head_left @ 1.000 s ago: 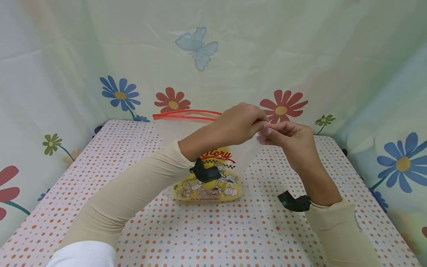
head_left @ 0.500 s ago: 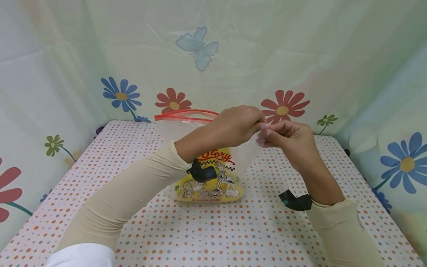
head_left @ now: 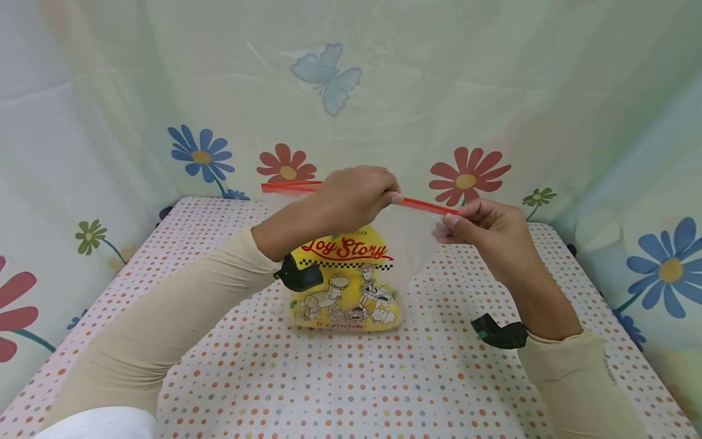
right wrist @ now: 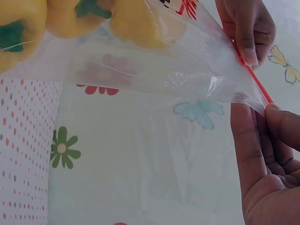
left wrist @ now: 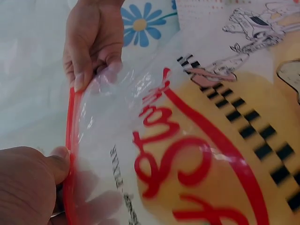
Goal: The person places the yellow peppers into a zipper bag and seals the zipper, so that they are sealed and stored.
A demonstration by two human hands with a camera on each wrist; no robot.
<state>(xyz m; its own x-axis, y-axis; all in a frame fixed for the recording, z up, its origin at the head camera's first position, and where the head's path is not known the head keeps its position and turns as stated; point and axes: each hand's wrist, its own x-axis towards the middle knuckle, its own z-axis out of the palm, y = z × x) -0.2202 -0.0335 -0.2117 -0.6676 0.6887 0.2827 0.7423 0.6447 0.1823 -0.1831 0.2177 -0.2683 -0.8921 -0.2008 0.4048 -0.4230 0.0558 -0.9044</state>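
Observation:
A clear zip bag (head_left: 351,292) with red lettering and cartoon figures stands upright on the table. Yellow bell peppers (right wrist: 140,26) with green stems show through its plastic in the right wrist view. My left hand (head_left: 353,198) pinches the red zip strip (head_left: 425,205) near the middle of the bag's top. At the right-hand corner, my right hand (head_left: 493,235) grips the strip's end between thumb and fingers. Between both hands the strip runs taut and looks pressed together. Left of my left hand, its two red edges (head_left: 290,185) stand slightly apart.
A dotted cloth covers the table (head_left: 329,390). Behind it hangs a pale curtain (head_left: 411,91) with flowers and a butterfly. Black wrist devices (head_left: 499,332) sit on both forearms.
My left hand has slid left along the zip strip, away from the right corner. A length of red strip now shows between the hands. My right hand has shifted slightly right.

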